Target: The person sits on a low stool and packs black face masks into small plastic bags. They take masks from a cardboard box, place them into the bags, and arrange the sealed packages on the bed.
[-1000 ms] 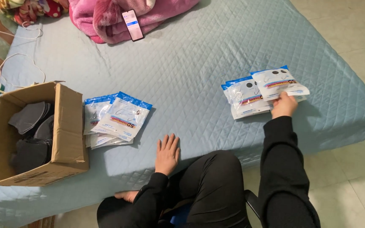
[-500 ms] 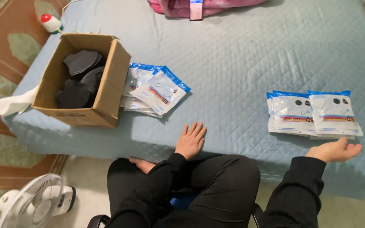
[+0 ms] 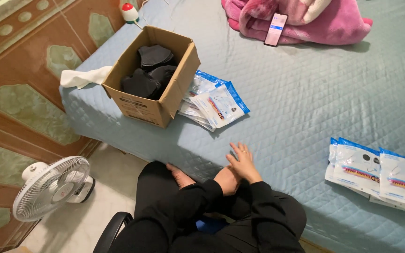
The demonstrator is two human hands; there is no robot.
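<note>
Quilted bedspread (image 3: pixel 305 107) under flat right hand (image 3: pixel 242 164), fingers spread, left hand (image 3: pixel 226 179) fingers hidden

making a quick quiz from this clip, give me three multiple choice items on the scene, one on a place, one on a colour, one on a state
1. Where does the cardboard box stand?
A. on the floor by the fan
B. on the blue bed cover, near its left corner
C. on the pink blanket

2. What colour are the things inside the box?
A. black
B. white
C. pink

3. How are the person's hands?
A. each holds a packet
B. both reach into the box
C. together at the bed's edge, holding nothing

Answers:
1 B: the box sits on the quilted bed cover, beside a pile of packets.
2 A: the black pieces fill the open box.
3 C: the right hand lies over the left hand, both empty, far from the packets on the right.
</note>
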